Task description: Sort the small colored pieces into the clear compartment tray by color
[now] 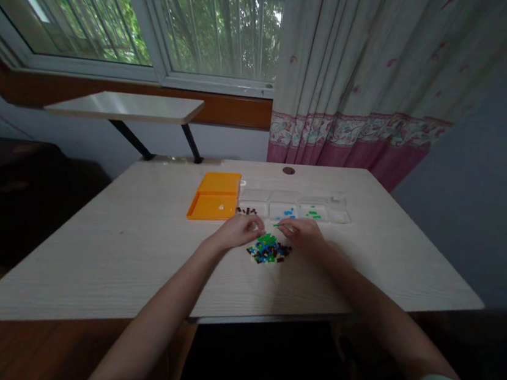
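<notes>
A pile of small toy bricks (pixel 270 252) in green, blue, brown and pale yellow lies on the table between my hands. My right hand (pixel 306 233) is at the pile's upper right, with thumb and fingertips pinched on a small green brick (pixel 276 225). At the pile's upper left, my left hand (pixel 243 231) has its thumb and fingers curled together near the green bricks; what they hold, if anything, is too small to make out. Just beyond my hands stands a clear compartment box (pixel 285 199). Brown bricks (pixel 247 211), blue bricks (pixel 288 212) and green bricks (pixel 313 212) lie in separate front compartments.
Left of the clear box sits an open orange case (pixel 218 182) with a few small whitish pieces in it. A raised white shelf (pixel 129 106) on black legs stands at the table's back left. The pale wooden table (pixel 144 250) has a round dark hole (pixel 288 170) near its back edge.
</notes>
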Tool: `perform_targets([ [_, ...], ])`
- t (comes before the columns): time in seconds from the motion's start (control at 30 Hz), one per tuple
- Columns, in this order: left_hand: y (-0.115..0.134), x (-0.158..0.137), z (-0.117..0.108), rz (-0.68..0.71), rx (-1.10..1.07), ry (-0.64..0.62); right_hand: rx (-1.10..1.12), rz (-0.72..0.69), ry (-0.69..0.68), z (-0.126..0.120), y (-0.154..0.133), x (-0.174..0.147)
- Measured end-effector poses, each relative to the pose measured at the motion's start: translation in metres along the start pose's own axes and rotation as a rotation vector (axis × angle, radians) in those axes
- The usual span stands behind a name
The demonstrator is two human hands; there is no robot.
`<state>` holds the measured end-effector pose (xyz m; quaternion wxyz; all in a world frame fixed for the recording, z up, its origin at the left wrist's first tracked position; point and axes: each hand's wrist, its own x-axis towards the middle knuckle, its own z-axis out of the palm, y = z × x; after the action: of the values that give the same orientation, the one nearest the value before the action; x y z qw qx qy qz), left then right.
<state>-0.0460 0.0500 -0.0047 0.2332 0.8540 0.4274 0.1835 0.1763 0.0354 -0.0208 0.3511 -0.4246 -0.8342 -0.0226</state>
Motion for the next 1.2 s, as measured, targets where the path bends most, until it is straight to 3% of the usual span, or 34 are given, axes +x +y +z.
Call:
perform_targets([
  [0.17, -0.012, -0.001, -0.003, -0.027, 0.062, -0.078, -0.043, 0.022, 0.24, -0.015, 0.01, 0.006],
  [0.37, -0.014, 0.0, -0.001, -0.025, 0.05, -0.081, -0.038, 0.03, 0.306, -0.025, 0.013, 0.008],
  [0.63, -0.012, -0.001, -0.004, -0.03, 0.063, -0.086, -0.11, 0.176, 0.048, -0.037, 0.026, 0.008],
  [0.83, -0.01, -0.002, -0.006, -0.024, 0.086, -0.077, -0.382, 0.52, -0.122, -0.06, 0.063, 0.006],
  [0.97, -0.01, -0.003, -0.008, -0.011, 0.103, -0.083, -0.454, 0.673, -0.223, -0.062, 0.074, 0.002],
  [1.07, -0.01, -0.003, -0.009, -0.021, 0.11, -0.098, -0.457, 0.704, -0.229, -0.058, 0.074, 0.001],
  [1.2, -0.014, -0.003, -0.008, -0.016, 0.104, -0.107, -0.413, 0.643, -0.197, -0.053, 0.065, 0.004],
])
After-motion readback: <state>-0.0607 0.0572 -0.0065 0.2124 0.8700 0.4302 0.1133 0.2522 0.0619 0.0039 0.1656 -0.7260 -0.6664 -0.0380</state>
